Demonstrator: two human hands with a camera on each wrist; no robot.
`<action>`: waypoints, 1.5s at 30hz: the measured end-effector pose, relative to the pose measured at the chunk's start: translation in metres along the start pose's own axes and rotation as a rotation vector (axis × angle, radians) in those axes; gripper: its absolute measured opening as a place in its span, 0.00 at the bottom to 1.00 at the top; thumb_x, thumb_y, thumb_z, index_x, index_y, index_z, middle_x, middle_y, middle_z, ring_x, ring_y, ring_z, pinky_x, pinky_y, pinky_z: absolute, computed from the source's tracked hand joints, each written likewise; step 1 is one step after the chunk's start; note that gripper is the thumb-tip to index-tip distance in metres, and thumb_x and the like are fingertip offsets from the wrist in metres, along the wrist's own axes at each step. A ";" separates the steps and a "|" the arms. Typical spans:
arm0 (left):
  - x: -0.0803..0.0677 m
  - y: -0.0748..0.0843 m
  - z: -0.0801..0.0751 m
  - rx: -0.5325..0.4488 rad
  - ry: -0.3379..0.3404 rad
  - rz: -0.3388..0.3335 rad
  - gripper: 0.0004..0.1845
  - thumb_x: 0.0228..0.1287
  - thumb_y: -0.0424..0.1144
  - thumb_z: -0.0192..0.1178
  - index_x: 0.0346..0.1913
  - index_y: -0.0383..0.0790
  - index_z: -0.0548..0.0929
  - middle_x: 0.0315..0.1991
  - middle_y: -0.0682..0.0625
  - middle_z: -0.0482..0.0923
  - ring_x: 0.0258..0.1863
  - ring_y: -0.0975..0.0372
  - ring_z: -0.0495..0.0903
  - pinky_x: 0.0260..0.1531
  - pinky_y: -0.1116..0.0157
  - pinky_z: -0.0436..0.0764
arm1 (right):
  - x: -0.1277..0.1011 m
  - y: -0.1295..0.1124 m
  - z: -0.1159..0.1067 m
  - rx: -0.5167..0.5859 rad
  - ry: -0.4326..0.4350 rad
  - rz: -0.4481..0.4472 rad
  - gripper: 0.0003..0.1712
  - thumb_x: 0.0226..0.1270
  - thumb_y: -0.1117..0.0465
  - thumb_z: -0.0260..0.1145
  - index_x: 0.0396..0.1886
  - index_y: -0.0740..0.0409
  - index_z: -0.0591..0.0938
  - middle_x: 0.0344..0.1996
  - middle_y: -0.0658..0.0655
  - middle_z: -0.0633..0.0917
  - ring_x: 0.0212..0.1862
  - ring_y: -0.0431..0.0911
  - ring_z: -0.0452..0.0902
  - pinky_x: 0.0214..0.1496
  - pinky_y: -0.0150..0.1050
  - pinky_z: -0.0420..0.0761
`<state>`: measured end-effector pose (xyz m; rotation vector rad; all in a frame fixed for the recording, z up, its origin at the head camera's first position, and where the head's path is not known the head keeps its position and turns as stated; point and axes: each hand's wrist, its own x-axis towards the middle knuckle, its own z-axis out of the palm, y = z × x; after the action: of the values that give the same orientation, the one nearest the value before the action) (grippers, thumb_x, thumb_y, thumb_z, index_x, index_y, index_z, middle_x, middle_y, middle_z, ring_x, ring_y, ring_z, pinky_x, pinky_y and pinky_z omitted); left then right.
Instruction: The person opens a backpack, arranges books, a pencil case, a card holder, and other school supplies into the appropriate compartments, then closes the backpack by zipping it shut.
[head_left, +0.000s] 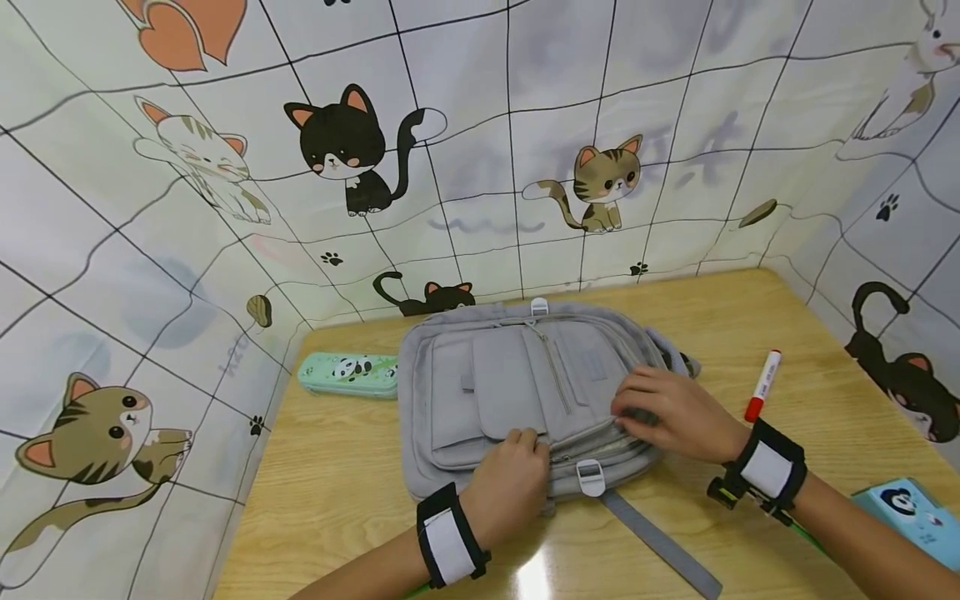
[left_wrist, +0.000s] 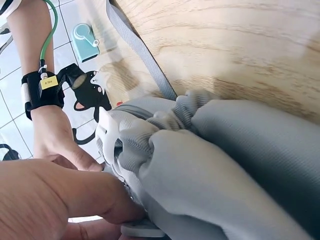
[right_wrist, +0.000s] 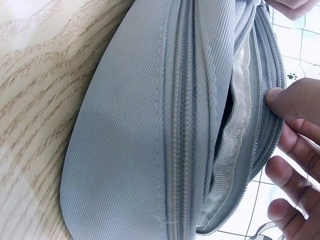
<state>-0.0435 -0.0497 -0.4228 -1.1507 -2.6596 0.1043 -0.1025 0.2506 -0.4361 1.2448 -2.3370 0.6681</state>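
Head view first: a grey ribbed-fabric backpack (head_left: 525, 392) lies flat in the middle of the light wooden table (head_left: 337, 492), front pockets facing up; the left hand (head_left: 513, 483) sits on its near edge with the fingers curled down onto the fabric by the zip, though from up here I can't tell exactly what they pinch; the right hand (head_left: 675, 412) rests on the bag's right side, fingertips tucked under a fold, so those are hidden too; a grey webbing strap (head_left: 660, 542) trails off the bag toward the near edge; off to the left there's a mint-green panda pencil case (head_left: 348, 373), partly covered by the bag; on the right a red-and-white marker pen (head_left: 762, 385), well apart from the bag; a light blue panda box (head_left: 911, 512) is cut off at the corner.

Left wrist view: mostly blurry close-up; the left hand's fingers (left_wrist: 100, 200) are bent and pinching the bunched grey fabric near a white plastic bit; what's under them is out of frame.

Right wrist view: the bag's side fills the frame; one zipped compartment gapes open, showing pale mesh lining and a dark inside; can't make out anything in it; the right fingers (right_wrist: 295, 107) are loosely bent, one fingertip pressing the zip edge, holding the opening apart.
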 end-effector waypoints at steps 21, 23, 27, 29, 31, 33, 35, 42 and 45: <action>-0.025 -0.014 -0.005 0.015 -0.052 -0.098 0.03 0.58 0.32 0.74 0.32 0.39 0.88 0.31 0.50 0.81 0.30 0.63 0.81 0.26 0.70 0.85 | -0.008 0.000 0.005 0.004 0.031 0.011 0.06 0.68 0.57 0.78 0.41 0.43 0.88 0.41 0.40 0.85 0.37 0.34 0.80 0.38 0.27 0.76; -0.026 -0.015 -0.006 0.009 -0.051 -0.098 0.03 0.58 0.32 0.74 0.32 0.38 0.88 0.31 0.50 0.81 0.30 0.62 0.81 0.25 0.70 0.84 | -0.008 0.000 0.005 0.000 0.029 0.012 0.10 0.63 0.60 0.80 0.40 0.43 0.88 0.40 0.40 0.85 0.37 0.34 0.80 0.38 0.27 0.76; -0.033 -0.022 -0.012 -0.121 -0.012 -0.139 0.07 0.63 0.36 0.73 0.30 0.39 0.87 0.29 0.51 0.80 0.28 0.62 0.80 0.23 0.69 0.81 | -0.004 -0.001 0.003 0.012 -0.025 0.056 0.14 0.58 0.62 0.83 0.39 0.41 0.88 0.39 0.38 0.84 0.35 0.32 0.78 0.37 0.25 0.75; -0.040 -0.030 -0.015 -0.191 0.041 -0.174 0.09 0.67 0.41 0.72 0.32 0.40 0.86 0.30 0.51 0.79 0.30 0.61 0.78 0.26 0.67 0.80 | 0.004 0.000 0.000 0.016 -0.073 0.116 0.12 0.60 0.61 0.82 0.39 0.41 0.89 0.39 0.38 0.84 0.35 0.33 0.78 0.36 0.26 0.75; -0.051 -0.040 -0.016 -0.226 0.096 -0.231 0.14 0.69 0.48 0.72 0.40 0.39 0.87 0.37 0.49 0.81 0.37 0.58 0.80 0.33 0.63 0.81 | 0.017 0.010 -0.001 0.007 -0.123 0.190 0.08 0.65 0.59 0.79 0.41 0.44 0.90 0.40 0.41 0.86 0.37 0.35 0.80 0.37 0.30 0.78; -0.063 -0.050 -0.012 -0.205 0.127 -0.280 0.26 0.67 0.56 0.73 0.56 0.39 0.86 0.50 0.44 0.82 0.51 0.51 0.81 0.44 0.54 0.83 | 0.034 0.028 -0.001 -0.004 -0.182 0.268 0.10 0.70 0.57 0.76 0.48 0.49 0.90 0.47 0.49 0.88 0.46 0.44 0.84 0.46 0.41 0.85; -0.076 -0.055 -0.002 -0.172 0.111 -0.324 0.40 0.64 0.65 0.72 0.71 0.44 0.79 0.66 0.40 0.77 0.66 0.44 0.76 0.54 0.43 0.82 | 0.049 0.053 0.002 -0.021 -0.250 0.338 0.19 0.74 0.54 0.73 0.59 0.56 0.87 0.58 0.60 0.86 0.57 0.56 0.82 0.57 0.55 0.84; -0.111 -0.043 0.048 -0.175 0.013 -0.319 0.55 0.58 0.74 0.68 0.85 0.59 0.61 0.85 0.37 0.53 0.81 0.31 0.54 0.59 0.20 0.69 | 0.065 0.126 0.028 -0.004 -0.506 0.496 0.38 0.81 0.52 0.64 0.79 0.69 0.67 0.73 0.81 0.69 0.71 0.80 0.66 0.70 0.74 0.68; -0.115 -0.045 0.059 -0.136 0.050 -0.315 0.54 0.57 0.71 0.71 0.84 0.61 0.62 0.86 0.38 0.52 0.82 0.32 0.53 0.61 0.21 0.68 | 0.067 0.131 0.033 0.029 -0.524 0.495 0.38 0.79 0.53 0.66 0.78 0.71 0.69 0.69 0.82 0.73 0.68 0.80 0.70 0.67 0.73 0.72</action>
<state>-0.0136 -0.1625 -0.4945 -0.7437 -2.7981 -0.1607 -0.2519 0.2511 -0.4543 0.9292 -3.1338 0.5693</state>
